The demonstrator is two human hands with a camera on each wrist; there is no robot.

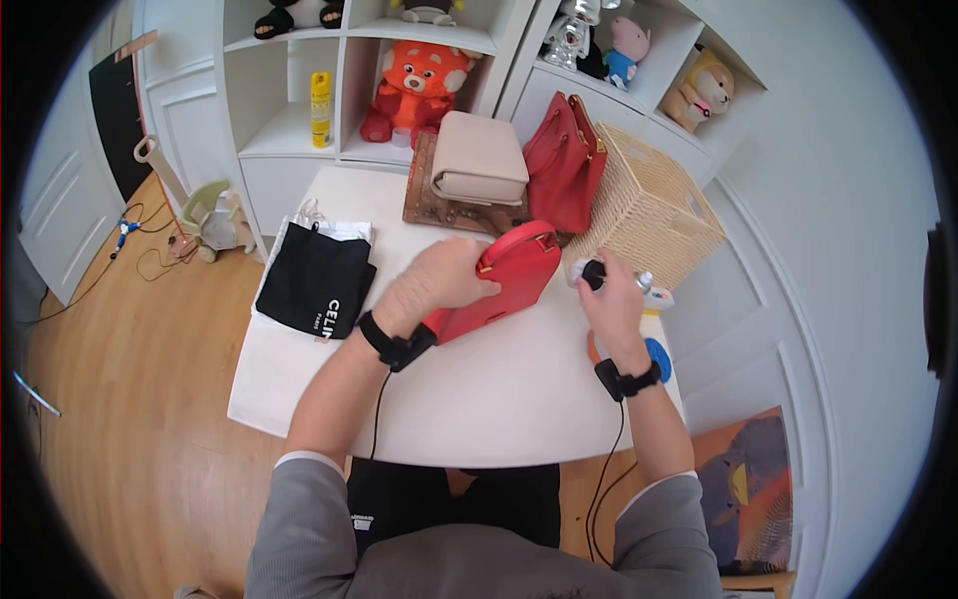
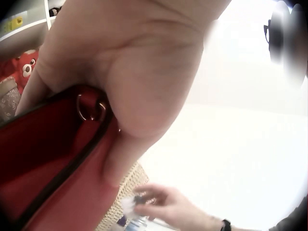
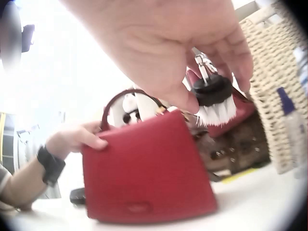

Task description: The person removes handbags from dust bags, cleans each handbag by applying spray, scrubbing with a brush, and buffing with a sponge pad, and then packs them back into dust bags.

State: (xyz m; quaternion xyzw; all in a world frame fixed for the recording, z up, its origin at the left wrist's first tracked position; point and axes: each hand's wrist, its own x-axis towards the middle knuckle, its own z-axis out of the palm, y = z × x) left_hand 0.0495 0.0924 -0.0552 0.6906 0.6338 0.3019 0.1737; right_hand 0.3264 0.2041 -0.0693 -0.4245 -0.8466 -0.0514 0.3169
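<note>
My left hand [image 1: 447, 275] grips a red handbag [image 1: 521, 285] by its upper edge, the thumb on the outer side and the fingers over the rim. The bag stands on the white table, its rounded handle [image 1: 517, 243] sticking up beside the hand. In the left wrist view the dark inside of the bag [image 2: 43, 130] shows under the palm. To the right of the bag, my right hand [image 1: 617, 304] pinches a small round brush [image 3: 214, 98] with a black base and white bristles. Those bristles point downward in the right wrist view, apart from the bag.
Black dust bags [image 1: 314, 280] lie on the left. Behind stand a beige bag [image 1: 481, 155] on a brown patterned one, a tall red bag [image 1: 564, 165] and a woven basket [image 1: 649, 205]. Small bottles [image 1: 654, 298] and a blue roll [image 1: 657, 359] sit at the right edge.
</note>
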